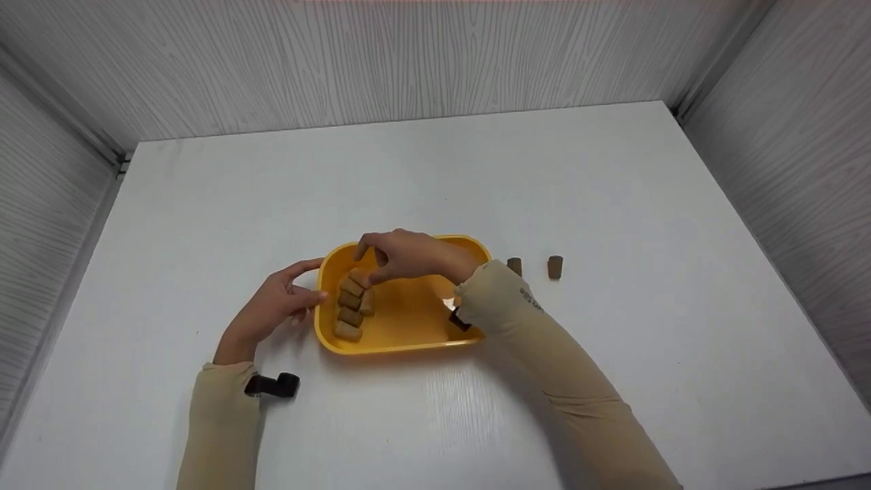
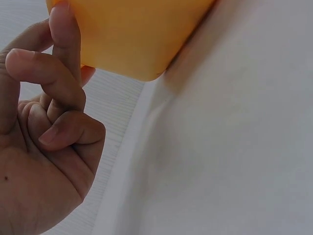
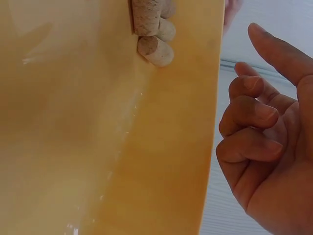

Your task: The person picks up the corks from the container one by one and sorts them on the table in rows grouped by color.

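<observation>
A yellow tub [image 1: 401, 349] holds several short brown cork-like plugs [image 1: 350, 317] grouped at its left end. My left hand [image 1: 272, 306] grips the tub's left rim with thumb and index finger; in the left wrist view the hand [image 2: 54, 112] has its other fingers bent. Over the tub's left half is my right hand [image 1: 415, 255], its thumb tip beside the upper plugs. The right wrist view shows this hand [image 3: 269, 122] with index finger extended, other fingers loosely bent and nothing held; the plugs [image 3: 155, 50] lie against the tub's wall [image 3: 186, 122].
Two more brown plugs lie on the white table [image 1: 408, 177] right of the tub: one [image 1: 555, 267] stands apart, the other [image 1: 514, 265] is close to the right sleeve. Grey wood-grain panels [image 1: 381, 61] border the table at the back and sides.
</observation>
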Available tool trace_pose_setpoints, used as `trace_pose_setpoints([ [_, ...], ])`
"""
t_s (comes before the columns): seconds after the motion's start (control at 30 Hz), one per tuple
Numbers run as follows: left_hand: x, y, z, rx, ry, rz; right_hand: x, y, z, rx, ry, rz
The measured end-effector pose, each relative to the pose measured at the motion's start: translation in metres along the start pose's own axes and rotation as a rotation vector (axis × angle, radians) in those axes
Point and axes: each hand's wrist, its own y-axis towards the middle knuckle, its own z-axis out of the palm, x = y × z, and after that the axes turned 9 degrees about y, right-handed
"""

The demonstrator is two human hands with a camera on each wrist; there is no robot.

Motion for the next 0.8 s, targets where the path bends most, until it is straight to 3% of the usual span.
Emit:
trace_pose_setpoints([
  [0.33, -0.002, 0.000, -0.002, -0.001, -0.001, -0.013, -0.005, 0.004, 0.013, 0.079, -0.044, 0.049],
  [0.8, 0.004, -0.002, -0.001, -0.007, -0.025, -0.002, 0.000, 0.014, 0.032, 0.115, -0.246, 0.153],
])
